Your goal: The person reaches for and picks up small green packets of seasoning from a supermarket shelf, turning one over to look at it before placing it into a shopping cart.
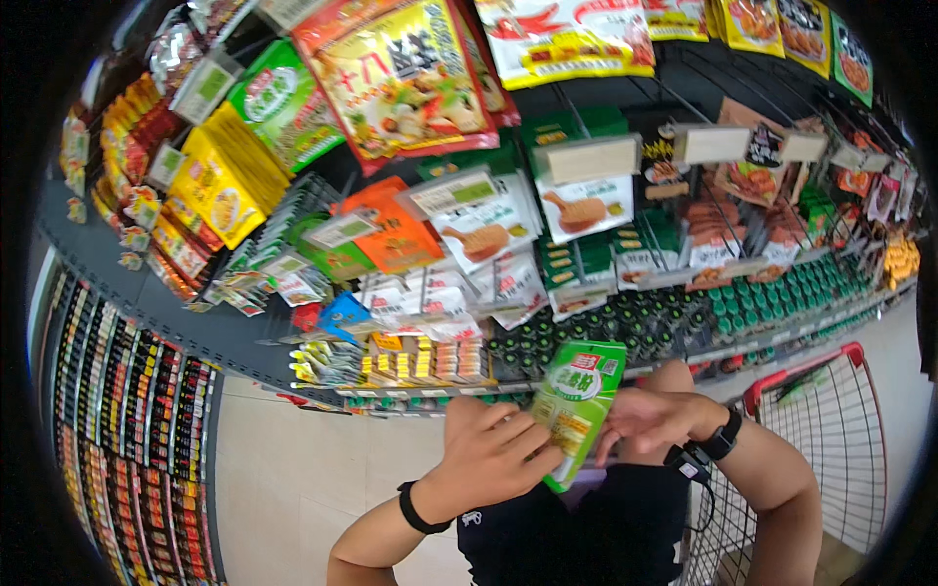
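Observation:
A green seasoning packet (579, 410) with a white oval and printed writing is held upright and slightly tilted before my torso. My left hand (502, 448) grips its left edge, fingers curled around it. My right hand (645, 421) is at the packet's right side, palm turned up and fingers partly bent; whether it touches the packet I cannot tell. Both wrists wear black bands. Beyond the packet, several dark jars with green-marked lids (601, 322) stand on a lower shelf.
Hanging packets, among them a large red-edged bag (410, 88) and yellow packets (223, 183), fill the shelving ahead. A wire shopping cart (828, 439) with red trim stands at right. Bottle-filled shelves (117, 381) line the left. Pale floor tiles (271, 469) lie between.

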The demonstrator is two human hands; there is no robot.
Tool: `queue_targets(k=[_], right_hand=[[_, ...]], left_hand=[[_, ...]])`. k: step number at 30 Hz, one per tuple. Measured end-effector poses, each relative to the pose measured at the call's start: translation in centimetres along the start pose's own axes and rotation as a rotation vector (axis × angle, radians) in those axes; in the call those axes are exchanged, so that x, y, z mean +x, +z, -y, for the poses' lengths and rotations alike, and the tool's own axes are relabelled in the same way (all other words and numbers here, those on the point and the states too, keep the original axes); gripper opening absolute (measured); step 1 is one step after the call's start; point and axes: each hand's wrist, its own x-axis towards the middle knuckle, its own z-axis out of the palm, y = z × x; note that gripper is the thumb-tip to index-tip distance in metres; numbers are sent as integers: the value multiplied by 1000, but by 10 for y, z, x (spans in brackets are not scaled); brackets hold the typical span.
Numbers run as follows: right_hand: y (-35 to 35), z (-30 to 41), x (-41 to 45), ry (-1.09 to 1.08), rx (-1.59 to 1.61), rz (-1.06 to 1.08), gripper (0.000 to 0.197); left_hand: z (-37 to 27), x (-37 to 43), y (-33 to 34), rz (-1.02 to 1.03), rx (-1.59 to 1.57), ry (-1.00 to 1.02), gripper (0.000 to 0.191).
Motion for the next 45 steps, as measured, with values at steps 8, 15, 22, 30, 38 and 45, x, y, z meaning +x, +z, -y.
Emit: queue_targets(k=[8, 15, 22, 30, 38, 45], right_hand=[[-12, -13, 10, -62, -432, -480, 35], [-16, -17, 14, -87, -518, -467, 34], [-33, -29, 14, -24, -495, -818, 28], [-16, -36, 20, -40, -447, -563, 66], [-39, -48, 19, -155, -664, -572, 30], [-37, -43, -1, -146, -740, -600, 28]], left_hand=[[-3, -5, 33, -114, -264, -437, 51], [3, -36, 80, -215, -1207, -830, 34], [-5, -26, 83, -267, -923, -981, 18], [-11, -12, 102, -181, -241, -578, 34], [-11, -39, 115, -313, -546, -1013, 65], [-5, -48, 140, -394, -1100, -998, 49]])
